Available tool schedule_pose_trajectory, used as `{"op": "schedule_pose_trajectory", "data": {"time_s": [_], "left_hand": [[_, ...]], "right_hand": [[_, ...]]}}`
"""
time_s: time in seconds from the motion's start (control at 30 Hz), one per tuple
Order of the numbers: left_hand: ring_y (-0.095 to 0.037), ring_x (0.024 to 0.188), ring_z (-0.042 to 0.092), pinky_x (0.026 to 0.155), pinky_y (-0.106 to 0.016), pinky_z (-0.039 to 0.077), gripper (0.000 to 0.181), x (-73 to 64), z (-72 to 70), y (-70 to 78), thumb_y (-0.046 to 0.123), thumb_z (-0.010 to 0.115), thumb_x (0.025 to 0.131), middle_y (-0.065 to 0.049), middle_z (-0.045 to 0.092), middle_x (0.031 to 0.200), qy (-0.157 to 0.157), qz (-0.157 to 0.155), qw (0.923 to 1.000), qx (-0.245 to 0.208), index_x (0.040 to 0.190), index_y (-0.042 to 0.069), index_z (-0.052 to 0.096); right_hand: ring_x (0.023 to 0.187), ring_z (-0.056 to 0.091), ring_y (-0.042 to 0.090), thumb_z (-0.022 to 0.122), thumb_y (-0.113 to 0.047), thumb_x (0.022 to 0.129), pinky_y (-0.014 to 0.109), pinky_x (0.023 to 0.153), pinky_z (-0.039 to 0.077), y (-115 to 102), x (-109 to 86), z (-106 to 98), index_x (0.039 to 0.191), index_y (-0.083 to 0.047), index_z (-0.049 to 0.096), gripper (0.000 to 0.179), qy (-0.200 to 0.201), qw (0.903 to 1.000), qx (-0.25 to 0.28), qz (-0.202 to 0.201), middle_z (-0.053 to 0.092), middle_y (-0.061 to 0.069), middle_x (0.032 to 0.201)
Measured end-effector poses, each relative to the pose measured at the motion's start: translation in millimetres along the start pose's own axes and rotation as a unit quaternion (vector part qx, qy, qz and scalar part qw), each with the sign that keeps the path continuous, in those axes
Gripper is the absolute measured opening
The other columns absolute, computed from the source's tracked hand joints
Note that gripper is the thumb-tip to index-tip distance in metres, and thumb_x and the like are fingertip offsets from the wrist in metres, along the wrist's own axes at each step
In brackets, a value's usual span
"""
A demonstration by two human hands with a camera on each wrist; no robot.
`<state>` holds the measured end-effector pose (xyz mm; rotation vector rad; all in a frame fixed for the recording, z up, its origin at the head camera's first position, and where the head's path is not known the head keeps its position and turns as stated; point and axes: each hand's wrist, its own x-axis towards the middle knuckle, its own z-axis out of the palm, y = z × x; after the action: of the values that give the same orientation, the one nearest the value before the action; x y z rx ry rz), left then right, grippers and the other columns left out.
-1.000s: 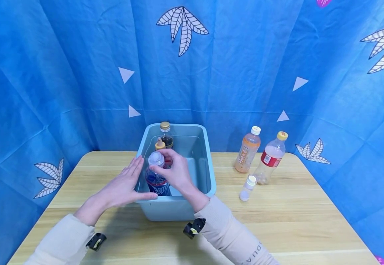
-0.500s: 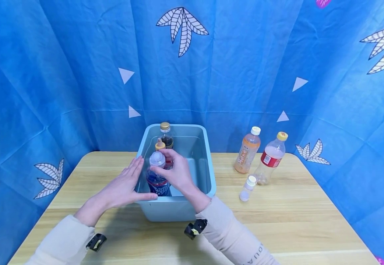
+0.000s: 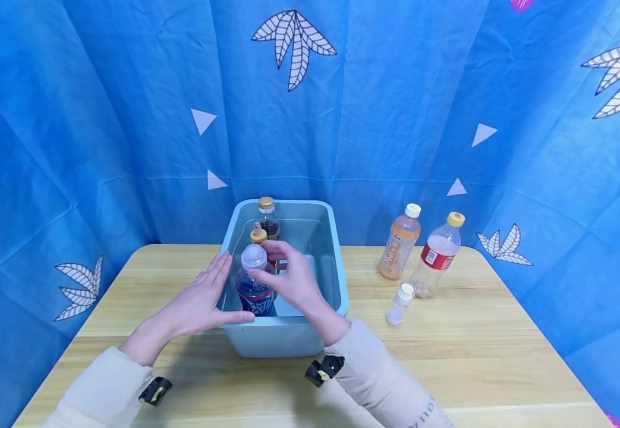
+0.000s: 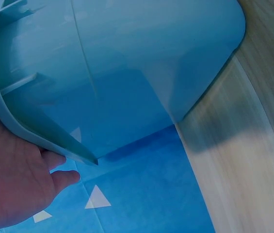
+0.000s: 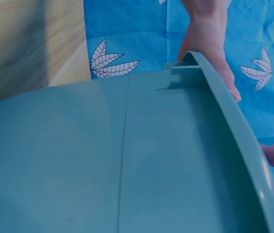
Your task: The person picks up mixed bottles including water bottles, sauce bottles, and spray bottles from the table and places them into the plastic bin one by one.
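Head view: bright, mostly sharp, wide-angle stretch toward edges. Soft shadows on the worktop (image 3: 475, 351) in front of the tub (image 3: 277, 342); backdrop cloth (image 3: 406, 119) brighter toward right. Wrist views: dimmer, bluish, soft detail. Right wrist: small glare spots on tub rim (image 5: 263, 170); left: shadow across worktop.

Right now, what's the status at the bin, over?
Left hand on near-left rim of bin. Right hand beside clear-capped bottle, contact unclear. Bottle upright inside. Possible obstruction: teat-topped bottle and gold-capped bottle behind it.
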<state>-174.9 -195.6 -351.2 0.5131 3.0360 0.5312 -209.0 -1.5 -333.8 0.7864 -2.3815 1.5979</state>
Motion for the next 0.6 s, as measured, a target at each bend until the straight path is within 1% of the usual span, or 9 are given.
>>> {"op": "schedule_pose_trajectory", "data": {"time_s": [0.17,0.33,0.47,0.6], "left_hand": [[-0.035,0.132,0.002,0.102,-0.055,0.012,0.115,0.1,-0.3,0.4,0.074,0.050,0.066,-0.018,0.001,0.147,0.000,0.000,1.0000,0.000,0.141,0.001,0.004],[-0.035,0.132,0.002,0.102,-0.055,0.012,0.115,0.0,-0.2,0.1,0.074,0.050,0.066,-0.017,0.001,0.147,0.001,-0.002,1.0000,-0.002,0.142,0.002,0.003],[-0.035,0.132,0.002,0.102,-0.055,0.012,0.115,0.0,0.2,0.0,0.074,0.050,0.066,-0.017,0.001,0.147,0.001,-0.003,1.0000,-0.001,0.142,0.002,0.003],[-0.035,0.132,0.002,0.101,-0.056,0.012,0.115,-0.7,0.1,0.4,0.074,0.051,0.066,-0.017,0.001,0.147,0.000,-0.004,1.0000,-0.005,0.142,0.002,0.002]], "right_hand": [[0.099,0.056,0.019,0.071,-0.023,0.076,0.026,0.079,0.047,-1.8,-5.2,-9.7,0.119,-0.003,0.051,0.051,0.003,0.9998,-0.016,-0.010,0.060,0.006,0.109],[0.100,0.055,0.019,0.070,-0.026,0.076,0.026,0.081,0.047,-5.8,-11.2,-19.7,0.120,-0.006,0.052,0.051,0.001,0.9998,-0.022,0.003,0.059,0.006,0.110],[0.101,0.054,0.017,0.069,-0.026,0.077,0.030,0.082,0.047,-7.4,-16.6,-28.2,0.119,-0.008,0.053,0.049,-0.001,0.9998,-0.017,0.007,0.058,0.006,0.113],[0.100,0.054,0.017,0.069,-0.024,0.078,0.031,0.082,0.047,-8.2,-22.0,-36.1,0.118,-0.008,0.054,0.045,0.002,0.9999,-0.012,-0.005,0.057,0.004,0.114]]}}
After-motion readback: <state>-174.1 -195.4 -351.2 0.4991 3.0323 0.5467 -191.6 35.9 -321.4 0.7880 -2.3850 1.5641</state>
